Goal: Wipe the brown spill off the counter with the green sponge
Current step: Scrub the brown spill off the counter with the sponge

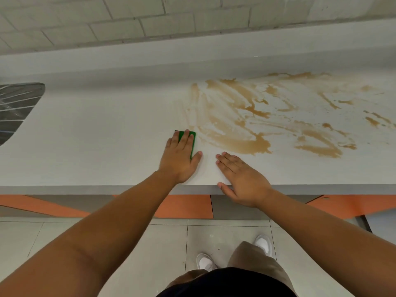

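Green sponge [193, 144] lies under the left hand [179, 160], whose straight fingers press it flat onto the white counter [96, 136]. Its long axis points away from the person. Just beside its right edge begins the brown spill [242, 144], smeared rightward and back toward the wall. The right hand [243, 179] rests flat and empty near the front edge. The next stroke probably needs to travel right.
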